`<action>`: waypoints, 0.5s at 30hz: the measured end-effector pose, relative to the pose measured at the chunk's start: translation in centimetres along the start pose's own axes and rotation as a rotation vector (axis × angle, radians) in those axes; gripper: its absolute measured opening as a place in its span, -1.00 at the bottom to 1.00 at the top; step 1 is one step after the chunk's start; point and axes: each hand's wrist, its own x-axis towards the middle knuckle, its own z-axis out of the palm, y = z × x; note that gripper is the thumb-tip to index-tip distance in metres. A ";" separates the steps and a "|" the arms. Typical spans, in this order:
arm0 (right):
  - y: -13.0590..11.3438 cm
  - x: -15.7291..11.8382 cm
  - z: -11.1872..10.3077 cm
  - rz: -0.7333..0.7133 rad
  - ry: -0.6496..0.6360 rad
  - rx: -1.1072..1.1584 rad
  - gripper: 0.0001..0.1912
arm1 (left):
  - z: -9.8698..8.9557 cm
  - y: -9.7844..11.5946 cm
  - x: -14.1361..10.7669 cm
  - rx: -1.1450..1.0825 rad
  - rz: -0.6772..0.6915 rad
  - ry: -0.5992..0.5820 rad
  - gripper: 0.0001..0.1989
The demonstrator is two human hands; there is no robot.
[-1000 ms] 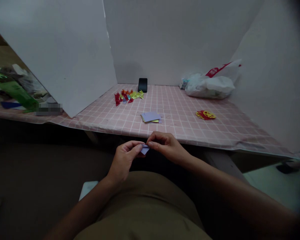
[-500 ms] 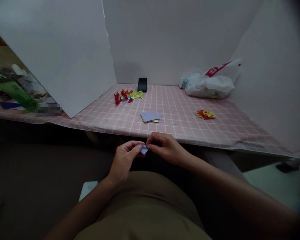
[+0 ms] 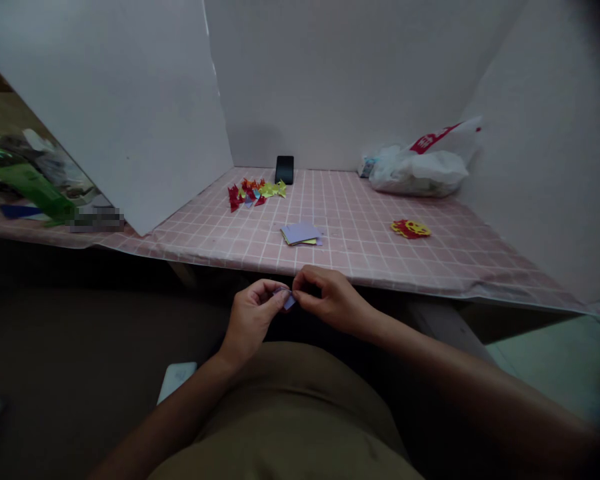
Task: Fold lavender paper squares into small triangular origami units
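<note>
Above my lap, in front of the table edge, my left hand [image 3: 253, 317] pinches a small folded piece of lilac paper [image 3: 289, 302] between thumb and fingers. My right hand [image 3: 330, 297] is closed in a pinch at the paper's right edge, thumb and index fingertip meeting there. Much of the paper is covered by my fingers, so its exact folds cannot be made out. Beyond my hands, on the table, lies a stack of square paper sheets [image 3: 301, 233], lilac on top with yellow showing below. Farther back sits a cluster of small folded paper figures [image 3: 253, 192] in red, orange, yellow and blue.
A pink checked cloth covers the table [image 3: 350, 247]. Red and yellow cut-out pieces [image 3: 411, 229] lie at right, a white plastic bag [image 3: 420, 173] behind them. A black phone [image 3: 285, 170] leans at the back. White panels [image 3: 145, 113] enclose the sides; a green bottle [image 3: 27, 177] lies left.
The lilac paper has turned slightly and shows less between my fingers. My left hand has shifted a little; my right hand stays nearly in place, still pinching.
</note>
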 end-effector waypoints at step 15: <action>0.1 0.3 -0.2 0.203 -0.083 0.370 -0.89 | 0.2 -0.1 0.1 -0.116 -0.044 0.055 -0.82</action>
